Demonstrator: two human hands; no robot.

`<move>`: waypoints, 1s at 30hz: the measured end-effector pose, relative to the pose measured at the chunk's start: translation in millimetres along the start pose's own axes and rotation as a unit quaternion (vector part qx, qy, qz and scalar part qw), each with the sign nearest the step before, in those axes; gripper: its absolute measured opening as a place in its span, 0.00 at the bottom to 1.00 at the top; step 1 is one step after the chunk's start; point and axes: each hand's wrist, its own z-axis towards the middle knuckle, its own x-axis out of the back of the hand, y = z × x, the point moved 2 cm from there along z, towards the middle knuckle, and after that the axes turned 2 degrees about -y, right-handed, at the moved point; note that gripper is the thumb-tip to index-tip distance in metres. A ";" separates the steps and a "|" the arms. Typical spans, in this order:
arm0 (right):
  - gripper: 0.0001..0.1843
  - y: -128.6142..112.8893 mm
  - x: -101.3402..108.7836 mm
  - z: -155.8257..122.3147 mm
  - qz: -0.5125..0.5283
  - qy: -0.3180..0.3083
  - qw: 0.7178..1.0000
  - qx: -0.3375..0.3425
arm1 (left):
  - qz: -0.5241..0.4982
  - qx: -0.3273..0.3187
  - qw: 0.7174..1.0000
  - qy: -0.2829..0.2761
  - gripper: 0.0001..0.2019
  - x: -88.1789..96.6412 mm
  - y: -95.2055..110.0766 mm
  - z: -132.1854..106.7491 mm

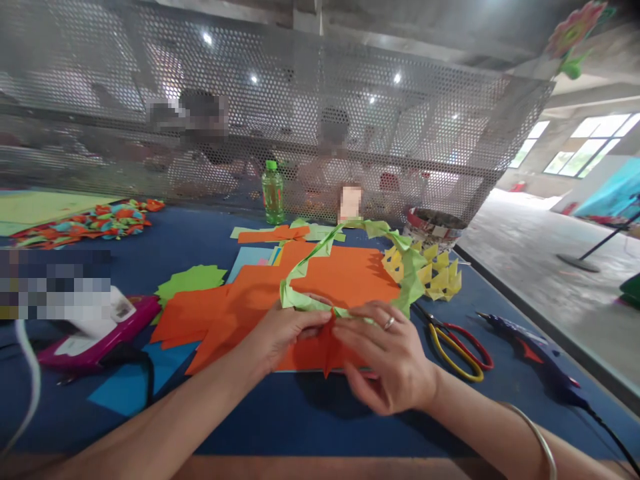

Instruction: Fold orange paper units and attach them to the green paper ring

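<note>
Both hands hold a ring of folded light green paper (pixel 413 270) above a stack of orange paper sheets (pixel 360 267). My left hand (pixel 295 327) pinches the near side of the ring between thumb and fingers. Close beside it, my right hand (pixel 393 353) has its fingers bent over the same strip; a finger wears a ring. Between the hands a small pointed piece of folded orange paper (pixel 327 350) hangs down at the strip. My right fingertips touch it, and they hide part of where it meets the green paper.
Right of my hands lie scissors (pixel 457 350) with red and yellow handles and a blue glue gun (pixel 535 353). A yellow paper crown (pixel 443 277), a bucket (pixel 435 227) and a green bottle (pixel 273 193) stand farther back. A magenta device (pixel 100 333) sits left, near folded paper pieces (pixel 110 220).
</note>
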 end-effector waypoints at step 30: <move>0.07 35.4 -13.6 10.2 0.235 -0.145 0.871 -0.406 | 0.138 0.047 0.988 -0.051 0.22 -7.6 -1.3 -3.9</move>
